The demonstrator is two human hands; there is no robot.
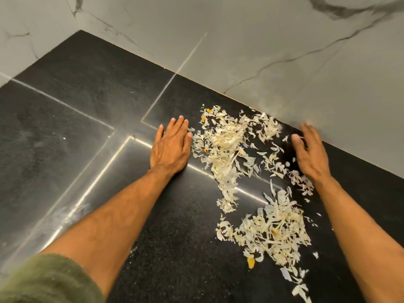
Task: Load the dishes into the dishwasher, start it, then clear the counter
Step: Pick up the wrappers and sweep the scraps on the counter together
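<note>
Black speckled counter [65, 119] filled most of what I saw, crossed by pale streaks of reflected light, with a white marble wall [262, 44] veined in grey rising behind it. At the lower left a green sleeve [48, 281] sat pushed up the left forearm. The left hand [170, 147] lay flat on the counter, palm down, fingers straight and close together, its right edge touching the peel scraps [225, 141]. Those dry, papery, off-white scraps lay in a loose heap between the two hands, trailing down to a second heap [275, 232] nearer me, with a few orange bits [251, 262] among them. The right hand [310, 152] was beyond the scraps, close to the wall, fingers extended and holding nothing. It was slightly blurred, so I could not tell whether it touched the counter.
</note>
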